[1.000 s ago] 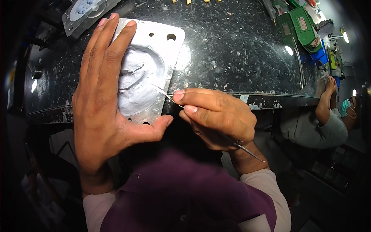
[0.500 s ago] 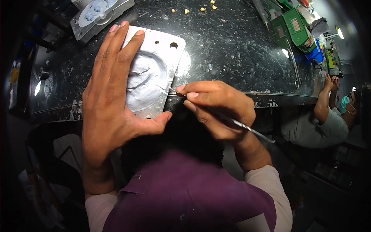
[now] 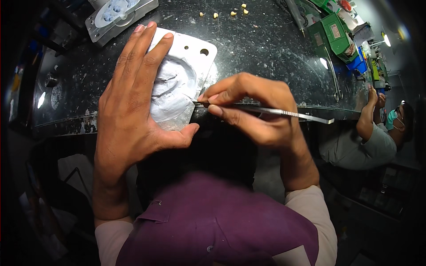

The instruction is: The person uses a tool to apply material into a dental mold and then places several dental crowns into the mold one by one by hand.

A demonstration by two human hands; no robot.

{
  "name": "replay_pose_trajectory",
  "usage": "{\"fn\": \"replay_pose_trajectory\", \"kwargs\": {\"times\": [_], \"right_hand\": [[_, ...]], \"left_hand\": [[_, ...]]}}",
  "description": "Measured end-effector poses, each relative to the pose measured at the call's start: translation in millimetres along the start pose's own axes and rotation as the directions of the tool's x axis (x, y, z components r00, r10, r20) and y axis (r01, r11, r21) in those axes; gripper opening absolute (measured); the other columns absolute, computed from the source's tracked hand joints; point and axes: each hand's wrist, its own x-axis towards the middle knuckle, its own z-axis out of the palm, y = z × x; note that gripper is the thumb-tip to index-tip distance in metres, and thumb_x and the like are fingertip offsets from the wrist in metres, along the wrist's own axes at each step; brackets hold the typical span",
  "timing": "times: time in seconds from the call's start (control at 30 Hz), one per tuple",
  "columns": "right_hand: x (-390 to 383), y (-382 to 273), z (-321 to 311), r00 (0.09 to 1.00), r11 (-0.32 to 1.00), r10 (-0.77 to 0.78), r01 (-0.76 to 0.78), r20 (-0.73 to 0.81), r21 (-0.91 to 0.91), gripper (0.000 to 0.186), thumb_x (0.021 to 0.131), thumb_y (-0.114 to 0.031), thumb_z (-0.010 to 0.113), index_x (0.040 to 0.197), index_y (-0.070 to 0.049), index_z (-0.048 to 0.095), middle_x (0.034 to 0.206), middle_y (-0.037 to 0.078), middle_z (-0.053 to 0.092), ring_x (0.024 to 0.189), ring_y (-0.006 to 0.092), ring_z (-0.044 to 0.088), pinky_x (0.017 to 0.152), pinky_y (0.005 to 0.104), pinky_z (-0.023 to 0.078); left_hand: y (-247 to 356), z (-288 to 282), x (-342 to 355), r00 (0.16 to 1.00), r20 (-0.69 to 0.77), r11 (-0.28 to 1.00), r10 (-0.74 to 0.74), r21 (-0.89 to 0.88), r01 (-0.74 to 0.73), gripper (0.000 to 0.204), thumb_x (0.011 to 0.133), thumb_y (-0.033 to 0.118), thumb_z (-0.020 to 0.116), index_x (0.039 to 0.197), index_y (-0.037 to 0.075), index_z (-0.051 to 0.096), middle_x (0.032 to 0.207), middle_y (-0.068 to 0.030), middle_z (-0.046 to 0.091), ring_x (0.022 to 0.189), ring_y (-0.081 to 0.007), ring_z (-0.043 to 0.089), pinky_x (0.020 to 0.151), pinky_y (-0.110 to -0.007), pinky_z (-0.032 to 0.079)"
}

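Observation:
My left hand lies along the left side of a silver metal dental flask half, its fingers stretched over the rim and the thumb against the near edge. White plaster with a curved ridge fills the flask's round hollow; its left part is hidden under my fingers. Pinched in my right hand is a thin metal dental carver with a ribbed handle and a bent back end. Its working tip meets the right edge of the plaster near the flask's rim.
Another flask half with plaster sits at the far left of the black bench. Several small yellowish pieces lie at the back. To the right are scissor-like tongs, a green bin and a co-worker.
My right hand has turned the carver, so its handle now lies flatter and its back end is higher and farther right. The flask and left hand appear slightly farther right.

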Motion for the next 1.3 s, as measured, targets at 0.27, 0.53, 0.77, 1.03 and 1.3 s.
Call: {"fn": "replay_pose_trajectory", "kwargs": {"times": [0.27, 0.53, 0.77, 1.03, 1.3], "right_hand": [[7, -20, -41, 0.944, 0.996, -0.01, -0.019, 0.329, 0.086, 0.017, 0.085, -0.004, 0.07, 0.102, 0.0, 0.072, 0.102, 0.012, 0.076, 0.099, 0.0283, 0.073, 0.088, 0.0369, 0.056], [-24, -6, -11, 0.918, 0.87, -0.321, 0.383, 0.233, -0.31, 0.018, 0.081, -0.009, 0.064, 0.096, -0.01, 0.074, 0.15, 0.012, 0.057, 0.152, 0.0339, 0.037, 0.128, 0.0562, 0.011], [-41, 16, -93, 0.877, 0.719, 0.272, -0.459, -0.396, -0.521, 0.02, 0.102, -0.025, 0.06, 0.112, -0.008, 0.064, 0.09, 0.014, 0.063, 0.061, 0.0213, 0.057, 0.059, 0.0353, 0.044], [-29, 22, -86, 0.947, 0.294, -0.161, -0.222, -0.277, -0.93, 0.04, 0.093, -0.011, 0.07, 0.133, -0.01, 0.066, 0.133, 0.014, 0.061, 0.13, 0.0348, 0.052, 0.117, 0.0507, 0.034], [-169, 53, 40, 0.995, 0.916, 0.093, -0.102, -0.043, -0.388, 0.04, 0.08, -0.001, 0.065, 0.119, -0.006, 0.069, 0.079, 0.009, 0.063, 0.067, 0.029, 0.063, 0.071, 0.0386, 0.057]], "left_hand": [[4, -3, 2, 0.999, 0.042, 0.999, -0.003, 0.042, 0.001, 0.116, 0.051, 0.036, 0.089, 0.155, 0.014, 0.044, 0.164, -0.0153, 0.038, 0.153, -0.0381, 0.033, 0.12, -0.051, 0.038], [3, -5, 5, 0.997, 0.074, 0.999, 0.021, 0.048, -0.024, 0.118, 0.052, 0.036, 0.091, 0.155, 0.01, 0.042, 0.164, -0.0182, 0.036, 0.153, -0.0373, 0.033, 0.117, -0.05, 0.042], [7, -6, 1, 0.996, 0.05, 0.997, -0.077, -0.025, 0.078, 0.118, 0.057, 0.049, 0.093, 0.155, 0.005, 0.043, 0.163, -0.021, 0.037, 0.155, -0.0394, 0.028, 0.123, -0.051, 0.031], [-22, 20, -70, 0.891, -0.422, 0.902, -0.168, -0.431, -0.034, 0.09, 0.086, 0.045, 0.074, 0.152, -0.004, 0.038, 0.158, -0.028, 0.039, 0.156, -0.0422, 0.022, 0.125, -0.055, 0.019], [-75, 122, -318, 0.84, -0.167, 0.852, -0.516, 0.003, 0.524, 0.076, 0.09, 0.034, 0.065, 0.151, -0.003, 0.037, 0.16, -0.0315, 0.03, 0.15, -0.0495, 0.027, 0.123, -0.059, 0.025]]}}
